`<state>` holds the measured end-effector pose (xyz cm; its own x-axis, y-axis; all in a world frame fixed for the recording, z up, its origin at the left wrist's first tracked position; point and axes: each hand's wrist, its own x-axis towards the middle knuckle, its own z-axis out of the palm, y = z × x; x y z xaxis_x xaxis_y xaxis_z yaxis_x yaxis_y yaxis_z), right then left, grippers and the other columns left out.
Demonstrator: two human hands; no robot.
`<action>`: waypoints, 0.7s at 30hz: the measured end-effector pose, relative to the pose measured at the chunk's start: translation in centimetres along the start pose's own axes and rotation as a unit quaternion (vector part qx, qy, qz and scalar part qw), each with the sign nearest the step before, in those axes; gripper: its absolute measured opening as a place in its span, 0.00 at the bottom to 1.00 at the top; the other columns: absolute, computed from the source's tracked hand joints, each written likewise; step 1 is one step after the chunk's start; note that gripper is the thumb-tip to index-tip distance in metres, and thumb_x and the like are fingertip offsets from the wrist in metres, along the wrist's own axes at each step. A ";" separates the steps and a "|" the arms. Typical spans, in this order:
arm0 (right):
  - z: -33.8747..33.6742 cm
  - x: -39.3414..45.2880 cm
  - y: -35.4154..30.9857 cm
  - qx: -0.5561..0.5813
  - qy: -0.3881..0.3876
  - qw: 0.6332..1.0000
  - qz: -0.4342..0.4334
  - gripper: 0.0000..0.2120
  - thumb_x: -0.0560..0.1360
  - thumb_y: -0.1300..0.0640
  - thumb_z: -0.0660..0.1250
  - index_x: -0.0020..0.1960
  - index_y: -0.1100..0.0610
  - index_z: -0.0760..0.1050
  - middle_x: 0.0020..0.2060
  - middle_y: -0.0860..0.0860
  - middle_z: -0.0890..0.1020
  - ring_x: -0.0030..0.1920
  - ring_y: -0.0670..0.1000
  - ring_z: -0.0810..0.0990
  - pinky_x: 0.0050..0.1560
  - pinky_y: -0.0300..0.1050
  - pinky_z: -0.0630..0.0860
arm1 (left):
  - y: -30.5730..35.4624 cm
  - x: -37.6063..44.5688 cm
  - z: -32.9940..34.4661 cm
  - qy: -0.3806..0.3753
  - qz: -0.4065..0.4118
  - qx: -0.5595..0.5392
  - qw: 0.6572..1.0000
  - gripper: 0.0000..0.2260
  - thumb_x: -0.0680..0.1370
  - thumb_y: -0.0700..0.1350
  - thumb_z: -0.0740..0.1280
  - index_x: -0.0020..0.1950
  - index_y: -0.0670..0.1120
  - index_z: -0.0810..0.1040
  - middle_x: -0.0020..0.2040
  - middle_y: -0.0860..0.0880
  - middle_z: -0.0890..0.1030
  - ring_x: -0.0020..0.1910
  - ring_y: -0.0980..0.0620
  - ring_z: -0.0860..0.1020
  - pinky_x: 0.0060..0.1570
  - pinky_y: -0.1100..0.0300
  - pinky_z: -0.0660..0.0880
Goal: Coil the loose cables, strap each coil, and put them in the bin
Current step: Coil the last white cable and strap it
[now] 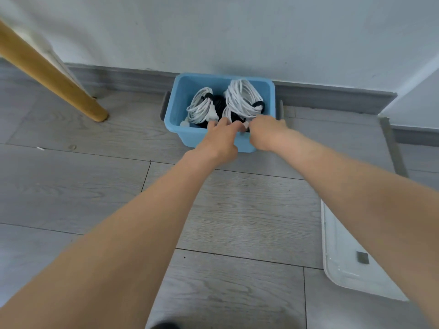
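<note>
A blue plastic bin (180, 110) stands on the floor against the wall. Inside it lie a white cable coil (200, 106) on the left, a larger white coil (242, 98) with a black strap on the right, and a black coil (219, 103) between them. Both my hands reach over the bin's near rim. My left hand (219, 138) and my right hand (267, 132) meet at a small white piece (245, 125) of cable between their fingertips. Their fingers are curled downward, and the grip itself is hidden behind the knuckles.
A wooden table leg (47, 74) slants down to the floor at the left. A white flat lid or tray (344, 257) lies on the floor at the right. A grey skirting board runs behind the bin. Grey wood-grain floor fills the foreground.
</note>
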<state>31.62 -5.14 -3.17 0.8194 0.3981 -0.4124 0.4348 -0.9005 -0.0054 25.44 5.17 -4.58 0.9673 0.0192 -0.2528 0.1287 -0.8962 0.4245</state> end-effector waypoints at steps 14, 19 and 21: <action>4.3 -8.6 8.8 0.227 0.231 0.928 0.186 0.13 0.75 0.64 0.55 0.49 0.62 0.78 0.47 0.62 0.81 0.49 0.63 0.78 0.43 0.47 0.71 | 9.9 -4.3 3.1 0.011 0.050 0.078 0.996 0.17 0.78 0.38 0.57 0.67 0.43 0.70 0.63 0.44 0.69 0.64 0.43 0.67 0.53 0.52 0.69; 12.7 -12.5 10.6 0.058 -0.079 0.973 0.208 0.11 0.78 0.54 0.60 0.54 0.59 0.75 0.48 0.55 0.79 0.49 0.57 0.78 0.39 0.43 0.69 | 11.7 -4.8 6.5 -0.124 0.118 0.032 0.985 0.15 0.79 0.38 0.58 0.65 0.42 0.72 0.63 0.43 0.70 0.61 0.44 0.72 0.58 0.55 0.67; 14.5 -13.1 11.2 0.073 -0.128 0.966 0.212 0.10 0.78 0.57 0.60 0.56 0.59 0.74 0.51 0.54 0.78 0.51 0.56 0.78 0.40 0.43 0.68 | 11.4 -4.6 6.8 -0.119 0.115 0.020 0.986 0.15 0.79 0.37 0.57 0.64 0.43 0.74 0.62 0.44 0.70 0.61 0.45 0.72 0.57 0.57 0.67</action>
<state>20.35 -22.93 -11.05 0.7850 -0.0506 -0.6174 0.0085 -0.9957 0.0924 21.02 -8.15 -4.49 0.8910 -0.2863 -0.3523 -0.1008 -0.8814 0.4614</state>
